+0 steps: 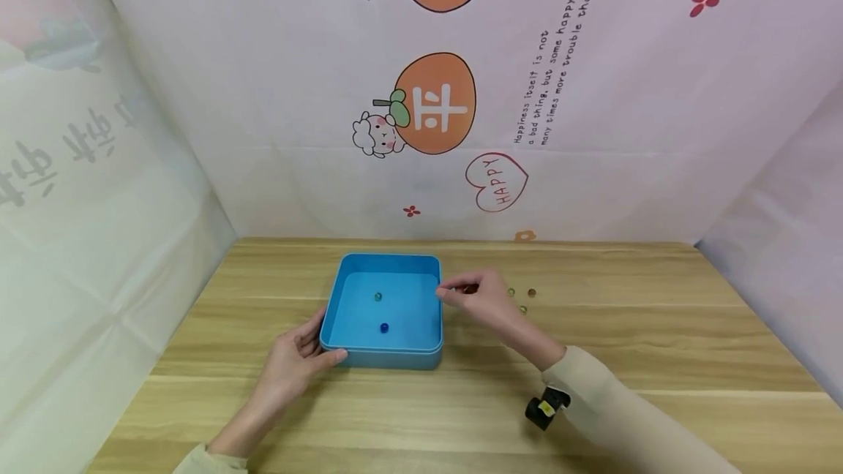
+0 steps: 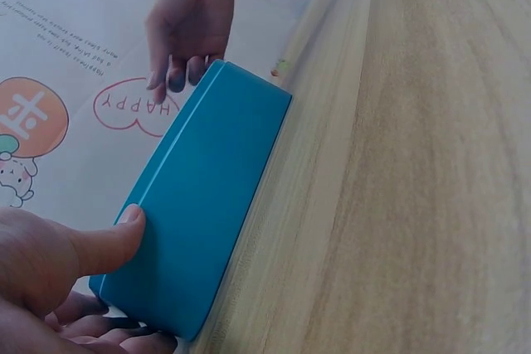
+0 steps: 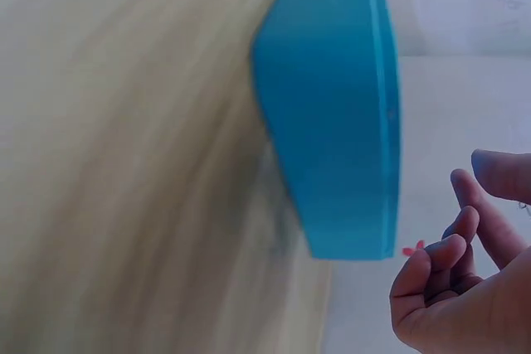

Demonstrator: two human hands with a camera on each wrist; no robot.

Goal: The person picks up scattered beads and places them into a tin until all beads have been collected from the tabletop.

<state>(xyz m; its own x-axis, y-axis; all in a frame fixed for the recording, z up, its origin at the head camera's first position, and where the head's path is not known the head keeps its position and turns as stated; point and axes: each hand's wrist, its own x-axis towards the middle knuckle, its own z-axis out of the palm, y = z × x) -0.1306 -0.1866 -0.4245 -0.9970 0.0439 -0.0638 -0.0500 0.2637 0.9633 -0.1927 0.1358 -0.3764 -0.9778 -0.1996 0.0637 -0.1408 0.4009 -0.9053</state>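
A square blue box [image 1: 388, 358], open at the top, stands on the wooden table. Inside lie a green glass marble [image 1: 378, 297] and a dark blue marble [image 1: 385, 328]. My left hand [image 1: 293, 364] grips the box's near left corner, its thumb on the front wall and fingers round the left side. Over the right rim is my right hand [image 1: 484, 302], thumb and index fingertips close together. In the right wrist view a small gap shows between that thumb [image 3: 502, 176] and index finger, with nothing visible in it; the other fingers are loosely curled.
To the right of the right hand lie a green marble [image 1: 511, 292], a brown marble [image 1: 532, 292] and a yellowish marble [image 1: 523, 309] on the table [image 1: 632, 357]. Printed cloth [image 1: 296, 130] hangs behind and at both sides. A black device [image 1: 545, 408] sits by the right cuff.
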